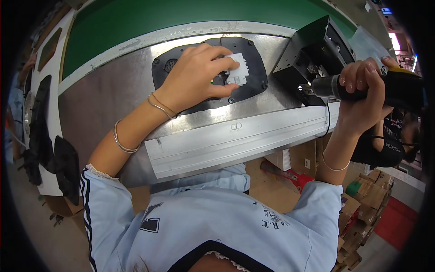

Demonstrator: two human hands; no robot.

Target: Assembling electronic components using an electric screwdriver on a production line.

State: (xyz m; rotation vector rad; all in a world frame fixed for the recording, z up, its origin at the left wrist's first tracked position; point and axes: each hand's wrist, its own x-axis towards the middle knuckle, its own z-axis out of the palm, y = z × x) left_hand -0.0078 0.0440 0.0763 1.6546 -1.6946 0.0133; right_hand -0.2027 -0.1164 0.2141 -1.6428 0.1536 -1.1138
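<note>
My left hand [197, 72] reaches over a black plastic housing [254, 68] that lies on the metal bench. Its thumb and fingers close around a white plastic part [239, 68] with small teeth along one edge, which rests on the housing. Part of the housing is hidden under the hand. On the right, my right hand [362, 93] is wrapped around a dark electric screwdriver [328, 87]. The screwdriver points left, its tip at the front of a black metal box [290, 61], apparently a screw feeder. Whether the tip touches the box I cannot tell.
A white metal rail [240, 141] runs along the bench's near edge, and a green belt [181, 16] lies beyond. A thin black cable [328, 120] hangs below the box. Black molded parts [67, 167] stand at the left. Cardboard boxes [362, 195] are piled at lower right, near another person.
</note>
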